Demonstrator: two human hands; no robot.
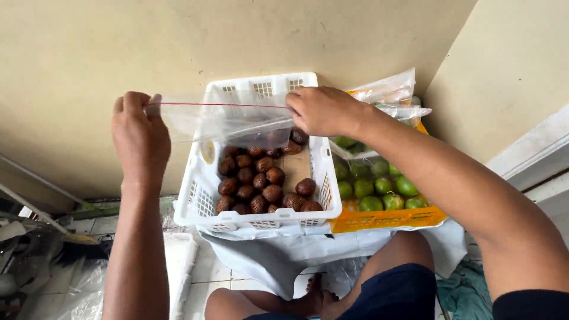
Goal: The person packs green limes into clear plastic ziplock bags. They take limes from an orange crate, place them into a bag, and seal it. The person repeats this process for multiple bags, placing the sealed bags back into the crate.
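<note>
So we've got both hands up over the white crate (201,195), stretching a clear zip bag (228,121) out flat between them. Left hand (139,139) has its grip pinched shut on the left corner of the bag, right hand (323,111) is clamped on the right corner, and the red seal strip (219,105) runs taut in a straight line from one to the other. The bag hangs in the air just above the far end of the crate, against the beige wall (89,53).

Inside the crate there's a heap of brown scaly snake fruit (261,184), mostly piled left and centre, with a bare patch of cardboard lining on the right. Just beside it on the right sits an orange crate (385,219) lined with plastic and full of green limes (379,186).

If you ask us, the trick at this stage is keeping that strip level and tight, so both sides of the seal line up, with fingers right at the corners and not on the bag's belly. We can't tell from here whether the seal is pressed closed or still apart, or whether any fruit is in the bag, since it's see-through against the pile. We'd keep it low over the crate too.
</note>
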